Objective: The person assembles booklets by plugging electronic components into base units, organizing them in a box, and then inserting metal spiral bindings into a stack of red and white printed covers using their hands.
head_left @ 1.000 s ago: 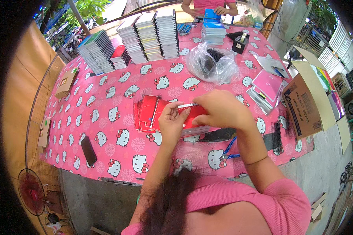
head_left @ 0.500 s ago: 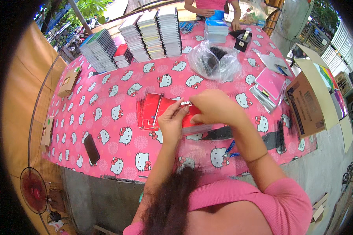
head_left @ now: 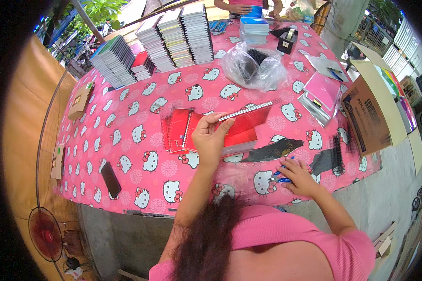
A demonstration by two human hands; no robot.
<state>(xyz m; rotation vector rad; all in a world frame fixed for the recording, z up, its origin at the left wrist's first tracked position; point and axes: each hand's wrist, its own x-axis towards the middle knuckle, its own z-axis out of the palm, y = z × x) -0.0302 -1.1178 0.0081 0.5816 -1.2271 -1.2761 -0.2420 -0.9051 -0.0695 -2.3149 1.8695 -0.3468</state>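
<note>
From afar, I see the left hand (head_left: 210, 139) pinching a red spiral notebook (head_left: 259, 116), coil (head_left: 248, 110) best held steady; the right hand (head_left: 299, 178) covers blue-handled pliers (head_left: 277, 179), grip unclear.

Red spiral notebook (head_left: 255, 116) tilted, raised; blue-handled pliers (head_left: 282, 180) at right.

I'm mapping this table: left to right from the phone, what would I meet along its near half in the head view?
Black rectangular phone, left bare hand, raised red spiral-bound notebook, right bare hand, black coiled spirals, brown cardboard box.
</note>
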